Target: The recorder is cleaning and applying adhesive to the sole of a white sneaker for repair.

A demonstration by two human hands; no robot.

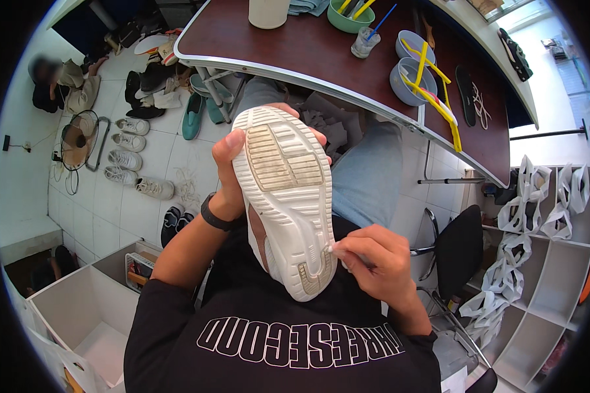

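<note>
A white sneaker (pixel 288 209) is held above my lap with its ribbed sole turned up toward me. Its toe end points away from me and the heel lies close to my shirt. Beige, dirty-looking panels show in the sole at the forefoot and heel. My left hand (pixel 233 164) wraps round the toe end, thumb on the near side and fingertips showing at the far edge. At the right side of the heel, my right hand (pixel 383 259) is closed in a pinch. A tiny white bit shows between its fingertips against the sole's edge; its kind is unclear.
Beyond the shoe stands a brown table (pixel 229 33) with a green bowl (pixel 351 25), grey bowls (pixel 413 85) and a cup (pixel 365 44). Several white shoes (pixel 130 142) line the floor at left, near a seated person. A black chair (pixel 459 245) and white shelves (pixel 554 262) stand right.
</note>
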